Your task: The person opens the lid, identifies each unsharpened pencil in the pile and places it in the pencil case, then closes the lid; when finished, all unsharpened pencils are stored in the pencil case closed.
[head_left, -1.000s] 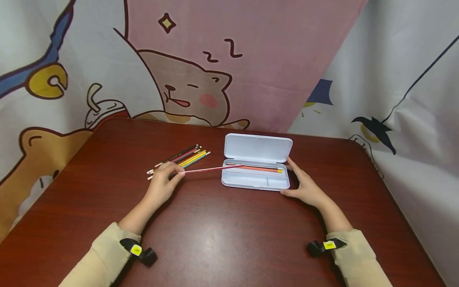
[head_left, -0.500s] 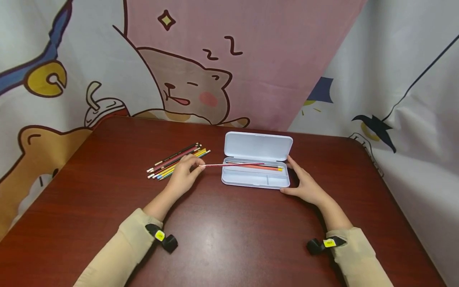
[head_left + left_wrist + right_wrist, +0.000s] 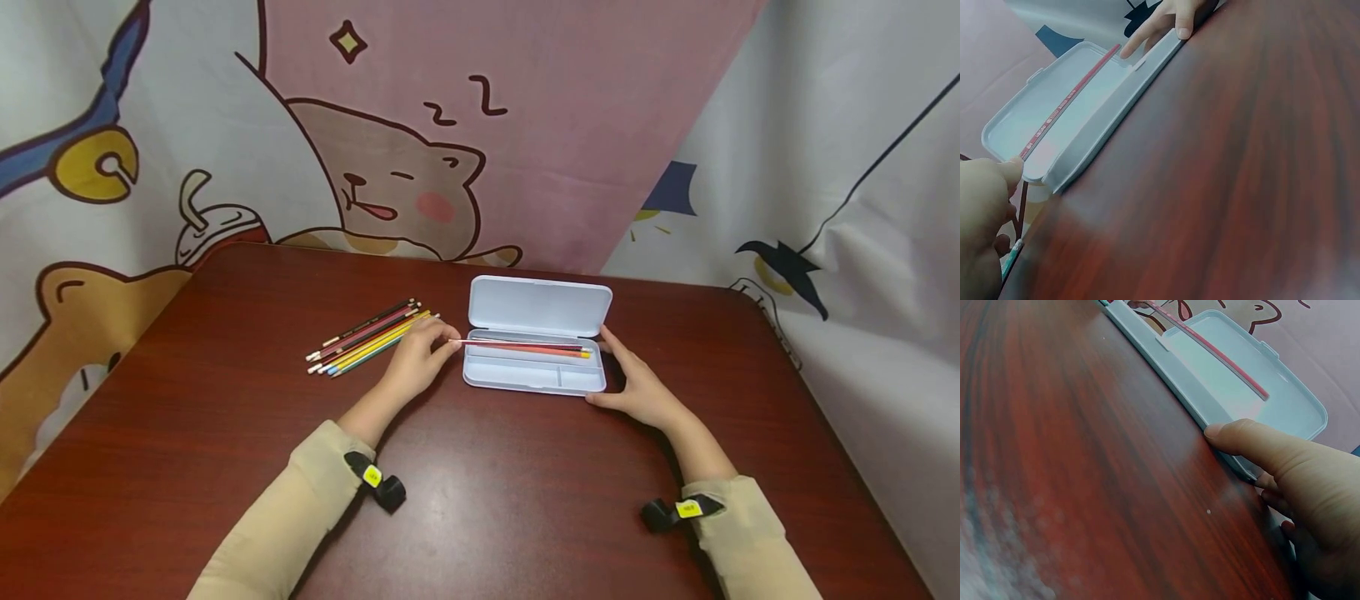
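Observation:
My left hand (image 3: 415, 364) pinches one end of a red pencil (image 3: 1072, 97) between thumb and fingertips, at the left end of an open white pencil case (image 3: 517, 378). White lettering runs along the pencil, which extends over the case's back compartment, above the rim in both wrist views. An orange pencil (image 3: 558, 352) with a yellow end lies in that compartment, a dark one beside it. At the case's right end, my right hand (image 3: 641, 393) holds the case, thumb (image 3: 1241, 436) at the front corner and index finger at the back one.
Left of the case lies a loose bundle of pencils (image 3: 367, 340) in black, red, yellow and teal, partly behind my left hand. The case's lid (image 3: 540, 306) stands raised at the back. A printed curtain (image 3: 570, 150) hangs behind the brown table (image 3: 480, 500).
My left hand has moved right with the red pencil, carrying it from the bundle's front to the case, where it now lines up along the back compartment. My right hand stays in place.

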### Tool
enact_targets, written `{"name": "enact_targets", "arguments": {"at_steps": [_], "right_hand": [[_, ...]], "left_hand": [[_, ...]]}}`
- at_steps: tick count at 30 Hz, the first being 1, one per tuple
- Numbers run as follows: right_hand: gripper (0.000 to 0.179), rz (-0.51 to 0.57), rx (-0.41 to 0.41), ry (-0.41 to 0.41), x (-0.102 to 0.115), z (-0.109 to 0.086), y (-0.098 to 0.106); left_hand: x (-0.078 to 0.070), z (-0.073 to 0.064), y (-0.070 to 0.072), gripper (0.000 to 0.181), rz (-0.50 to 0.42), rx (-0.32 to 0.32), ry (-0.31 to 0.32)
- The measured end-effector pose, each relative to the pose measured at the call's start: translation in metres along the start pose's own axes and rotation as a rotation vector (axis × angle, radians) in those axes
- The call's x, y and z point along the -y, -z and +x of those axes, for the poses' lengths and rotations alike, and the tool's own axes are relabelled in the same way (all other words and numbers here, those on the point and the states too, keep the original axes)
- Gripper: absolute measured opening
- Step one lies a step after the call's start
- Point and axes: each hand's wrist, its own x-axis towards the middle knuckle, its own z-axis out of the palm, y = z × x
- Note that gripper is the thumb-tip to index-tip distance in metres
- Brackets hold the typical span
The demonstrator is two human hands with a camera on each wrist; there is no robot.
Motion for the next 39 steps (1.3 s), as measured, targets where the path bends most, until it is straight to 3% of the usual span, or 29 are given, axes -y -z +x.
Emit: {"name": "enact_targets", "arguments": {"at_steps": [6, 17, 39], "right_hand": [[0.111, -0.005, -0.009, 0.009, 0.0, 0.0, -0.001], [0.111, -0.004, -0.013, 0.014, 0.0, 0.0, 0.0], [0.11, 0.003, -0.002, 0.008, 0.003, -0.001, 0.0]], "left_hand": [[-0.002, 0.005, -0.01, 0.005, -0.011, 0.008, -0.022], [-0.008, 0.011, -0.023, 0.004, 0.01, 0.057, 0.008], [-0.012, 0.012, -0.025, 0.008, 0.044, 0.088, 0.06]]}}
